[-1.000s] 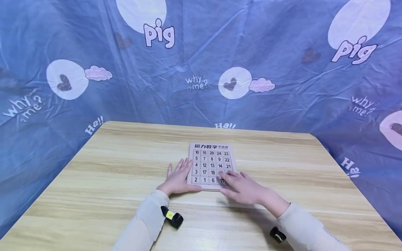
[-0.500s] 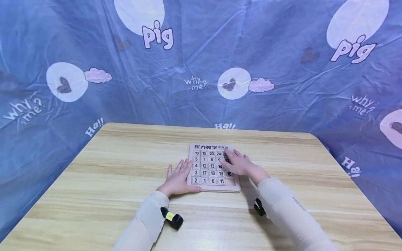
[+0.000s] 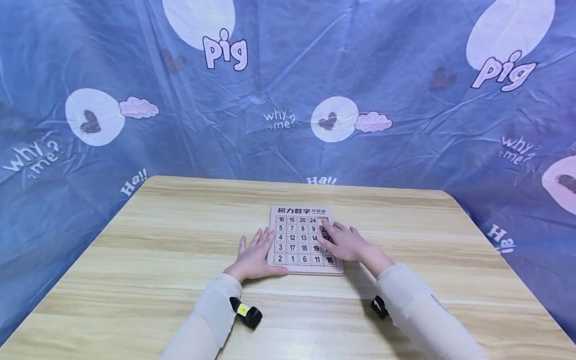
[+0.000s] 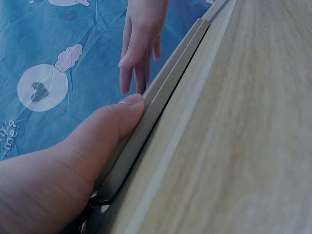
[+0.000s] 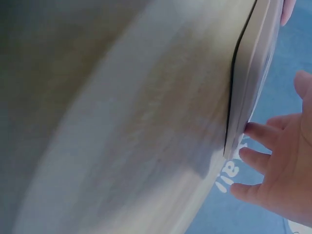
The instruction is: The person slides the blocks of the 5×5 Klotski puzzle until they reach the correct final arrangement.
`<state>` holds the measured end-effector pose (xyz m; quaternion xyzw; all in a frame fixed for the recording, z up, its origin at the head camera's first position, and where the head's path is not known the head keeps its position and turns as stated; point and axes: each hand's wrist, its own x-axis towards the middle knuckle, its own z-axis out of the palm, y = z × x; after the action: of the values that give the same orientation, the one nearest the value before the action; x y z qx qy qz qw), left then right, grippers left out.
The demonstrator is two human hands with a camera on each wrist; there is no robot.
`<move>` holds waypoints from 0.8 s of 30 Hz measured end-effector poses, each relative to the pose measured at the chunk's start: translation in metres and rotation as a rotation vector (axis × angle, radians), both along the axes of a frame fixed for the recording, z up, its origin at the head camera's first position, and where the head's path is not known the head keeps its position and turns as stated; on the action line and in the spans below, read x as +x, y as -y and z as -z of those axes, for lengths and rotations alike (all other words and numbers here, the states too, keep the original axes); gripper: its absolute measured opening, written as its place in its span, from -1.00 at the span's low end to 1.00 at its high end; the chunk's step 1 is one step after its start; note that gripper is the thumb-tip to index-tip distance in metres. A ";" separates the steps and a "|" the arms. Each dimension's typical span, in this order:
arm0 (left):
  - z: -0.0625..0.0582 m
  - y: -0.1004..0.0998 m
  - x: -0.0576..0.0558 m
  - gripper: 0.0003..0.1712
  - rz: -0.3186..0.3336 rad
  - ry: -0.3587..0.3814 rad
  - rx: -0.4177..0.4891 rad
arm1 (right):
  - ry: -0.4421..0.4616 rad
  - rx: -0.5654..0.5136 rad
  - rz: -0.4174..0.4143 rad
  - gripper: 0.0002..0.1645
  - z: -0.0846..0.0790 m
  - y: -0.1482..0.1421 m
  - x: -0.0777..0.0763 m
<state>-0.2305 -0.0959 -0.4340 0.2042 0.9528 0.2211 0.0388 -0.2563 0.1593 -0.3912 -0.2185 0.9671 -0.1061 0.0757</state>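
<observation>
A number sliding puzzle (image 3: 310, 273) with dark-printed square tiles lies flat on the table. My left hand (image 3: 254, 257) rests against its left side, fingers spread and straight along the edge; in the left wrist view the thumb (image 4: 122, 117) presses the near edge. Over the rightmost column is my right hand (image 3: 348, 243), its extended fingertips touching the tiles and covering some of them. Tile 16 (image 3: 330, 260) sits in the bottom right corner. A bare slot (image 3: 322, 218) shows at the top right. The right wrist view has loosely spread fingers (image 5: 256, 161) beside the puzzle's edge.
The light wood table (image 3: 180, 215) extends around the puzzle on every side. Behind it hangs a blue printed cloth (image 3: 252, 150). Each wrist carries a small black camera, the left one (image 3: 249, 315) with a yellow label.
My right hand went up from the lower right to the right column, then slid slightly down. That column's tiles shifted down, moving the bare slot from bottom right to top right. The left hand stayed put.
</observation>
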 end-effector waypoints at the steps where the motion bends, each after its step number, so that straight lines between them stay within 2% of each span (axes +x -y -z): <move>1: 0.000 0.000 0.000 0.29 0.001 -0.001 -0.003 | 0.001 -0.001 -0.005 -0.22 -0.001 0.000 0.003; 8: 0.001 0.000 0.000 0.28 -0.006 -0.003 -0.005 | -0.019 -0.034 -0.060 -0.25 -0.006 0.014 0.011; 12: 0.000 0.000 0.000 0.27 -0.002 -0.008 0.006 | -0.029 -0.019 -0.085 -0.24 -0.007 0.041 0.005; 18: -0.001 0.000 0.000 0.25 0.010 -0.020 -0.004 | 0.010 0.033 -0.105 -0.21 -0.005 0.084 -0.009; 24: -0.002 0.000 0.002 0.21 0.011 -0.015 0.000 | 0.020 0.074 -0.098 -0.23 -0.002 0.105 -0.016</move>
<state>-0.2280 -0.0957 -0.4321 0.2109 0.9520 0.2195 0.0328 -0.2722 0.0542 -0.3892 -0.2614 0.9577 -0.0684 0.0987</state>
